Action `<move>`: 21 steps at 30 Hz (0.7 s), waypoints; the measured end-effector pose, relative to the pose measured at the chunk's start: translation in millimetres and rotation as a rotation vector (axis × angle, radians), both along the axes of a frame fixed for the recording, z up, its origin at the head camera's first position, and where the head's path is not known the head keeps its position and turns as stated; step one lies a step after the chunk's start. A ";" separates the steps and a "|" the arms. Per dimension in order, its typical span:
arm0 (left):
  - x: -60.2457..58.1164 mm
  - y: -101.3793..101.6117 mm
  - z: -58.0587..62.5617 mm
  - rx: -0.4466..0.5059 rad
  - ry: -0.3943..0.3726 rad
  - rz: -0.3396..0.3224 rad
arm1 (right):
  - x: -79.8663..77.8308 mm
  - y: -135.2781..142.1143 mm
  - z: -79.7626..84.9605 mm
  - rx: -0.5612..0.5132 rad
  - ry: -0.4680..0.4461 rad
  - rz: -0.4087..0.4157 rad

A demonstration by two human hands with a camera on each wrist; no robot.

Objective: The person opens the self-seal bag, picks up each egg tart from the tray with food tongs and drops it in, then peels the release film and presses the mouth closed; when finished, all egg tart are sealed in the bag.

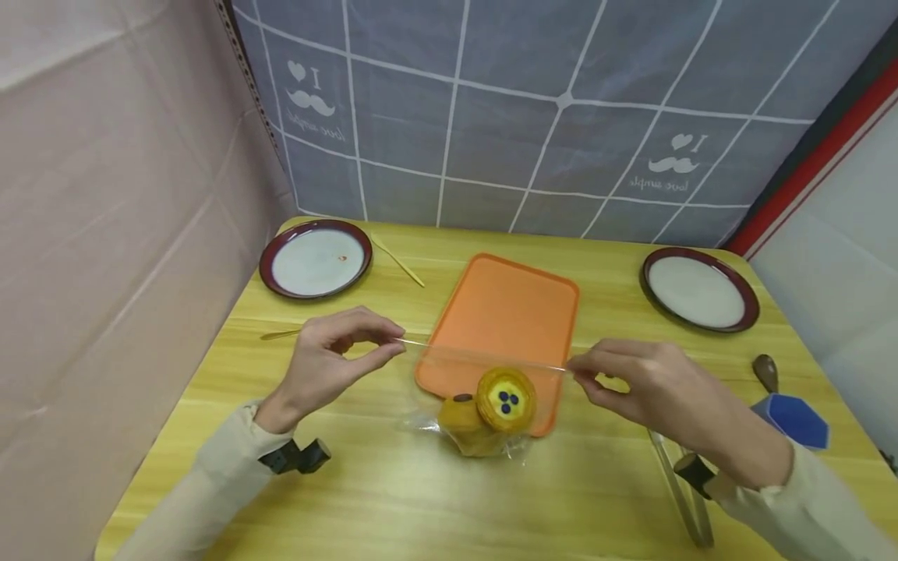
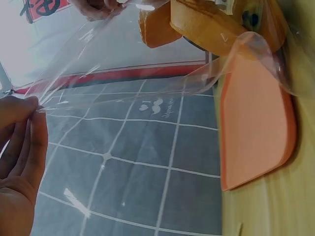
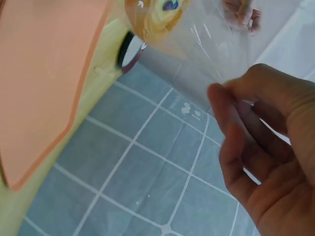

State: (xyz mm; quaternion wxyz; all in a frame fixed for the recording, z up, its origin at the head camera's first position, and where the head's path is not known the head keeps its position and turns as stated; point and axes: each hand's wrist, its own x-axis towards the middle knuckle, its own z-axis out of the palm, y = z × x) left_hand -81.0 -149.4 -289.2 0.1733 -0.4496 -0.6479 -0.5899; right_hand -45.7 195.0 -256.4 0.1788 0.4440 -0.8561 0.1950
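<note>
A clear plastic bag (image 1: 449,374) is stretched between two hands, its top edge pulled into a straight line. My left hand (image 1: 344,351) pinches one corner of that edge between thumb and fingers. The opposite corner is pinched by my right hand (image 1: 645,386). Low in the bag lie several pastries: an egg tart (image 1: 507,399) topped with dark blue dots, and beside it a brown-yellow pastry (image 1: 459,413) with a dark spot. The bag hangs over the near end of an orange tray (image 1: 508,308). In the right wrist view the film (image 3: 211,44) looks taut at the fingertips.
Red-rimmed plates stand at the back left (image 1: 316,261) and back right (image 1: 701,290). A thin yellow utensil (image 1: 397,261) lies by the left plate. Metal tongs (image 1: 677,487) lie below the right forearm, near a blue container (image 1: 793,421) and a dark spoon (image 1: 765,372).
</note>
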 end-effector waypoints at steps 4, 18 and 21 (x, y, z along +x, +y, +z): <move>5.0 -9.9 7.9 0.064 -0.017 -0.031 | -0.1 -6.8 9.3 -0.107 0.002 0.070; 26.3 -111.6 18.6 0.100 -0.363 0.298 | -42.1 -110.1 -9.6 -0.219 -0.376 0.178; 17.8 -126.1 9.8 -0.077 -0.462 0.525 | -60.3 -131.0 -27.2 -0.180 -0.426 0.099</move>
